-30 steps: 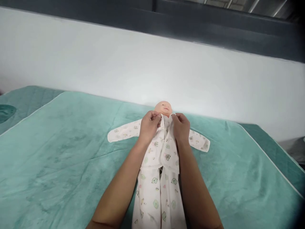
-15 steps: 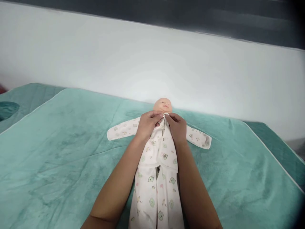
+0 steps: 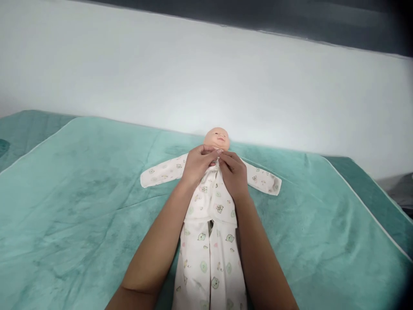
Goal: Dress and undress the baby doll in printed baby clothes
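We are working over a broad, soft green cover (image 3: 80,206), faintly creased and shaded in patches, its far edge running along a plain white wall (image 3: 206,82). Two darker green areas lie at its sides, one at the left and one at the right, each set off by a thin white line. Above the wall we see one dark grey band (image 3: 290,19), tilted across the top. At the right edge sits something grey (image 3: 402,191), too indistinct for us to name.

We count one doll (image 3: 217,137), lying on its back near the middle of the cover, its bare head close to the wall. It has on one printed jacket (image 3: 201,204), whose two sleeves spread out flat to either side, and below that lies one pair of matching trousers (image 3: 193,267), two legs side by side, running out of view at the bottom. Both our hands are at the collar, just under the chin: the left hand (image 3: 197,165) pinches the cloth, and the right hand (image 3: 235,172) does likewise, fingertips meeting in the middle.
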The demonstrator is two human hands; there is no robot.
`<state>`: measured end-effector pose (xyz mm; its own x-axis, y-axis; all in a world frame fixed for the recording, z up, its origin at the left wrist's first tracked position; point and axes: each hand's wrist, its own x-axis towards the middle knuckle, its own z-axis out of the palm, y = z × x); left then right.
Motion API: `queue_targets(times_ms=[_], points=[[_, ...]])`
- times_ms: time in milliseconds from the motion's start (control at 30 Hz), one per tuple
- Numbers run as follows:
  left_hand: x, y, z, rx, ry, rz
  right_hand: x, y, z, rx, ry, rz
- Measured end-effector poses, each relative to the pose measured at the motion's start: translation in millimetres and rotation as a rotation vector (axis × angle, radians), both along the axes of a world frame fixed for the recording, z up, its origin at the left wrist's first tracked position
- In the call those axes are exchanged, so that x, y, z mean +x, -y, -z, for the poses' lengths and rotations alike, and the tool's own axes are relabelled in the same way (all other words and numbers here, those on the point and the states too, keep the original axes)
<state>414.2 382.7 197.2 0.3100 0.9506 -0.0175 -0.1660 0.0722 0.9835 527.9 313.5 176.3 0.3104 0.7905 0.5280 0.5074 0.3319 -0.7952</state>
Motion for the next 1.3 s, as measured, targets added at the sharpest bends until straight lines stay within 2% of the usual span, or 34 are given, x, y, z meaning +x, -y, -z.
queue_targets(times_ms=[167, 233, 733, 900, 1033, 1300], points=[[-2, -2, -0.6, -0.014, -0.009, -0.005, -1, 4, 2.3, 0.0, 0.207, -0.013], [-3, -3, 0.9, -0.004, 0.003, -0.002, 0, 4, 3.3, 0.005, 0.222, -0.015], [-1, -4, 7.2, 0.061, 0.195, -0.034, 0, -2, -3.2, 0.048, 0.031, -0.045], [0, -2, 7.3, 0.102, 0.182, -0.02, 0, -2, -3.8, -0.031, 0.004, 0.014], [-1, -5, 9.9, 0.137, 0.199, 0.011, 3, -3, -5.4, -0.075, -0.077, -0.053], [-7, -10, 11.4, 0.037, 0.319, 0.08, 3, -4, -11.7, -0.15, -0.104, -0.09]])
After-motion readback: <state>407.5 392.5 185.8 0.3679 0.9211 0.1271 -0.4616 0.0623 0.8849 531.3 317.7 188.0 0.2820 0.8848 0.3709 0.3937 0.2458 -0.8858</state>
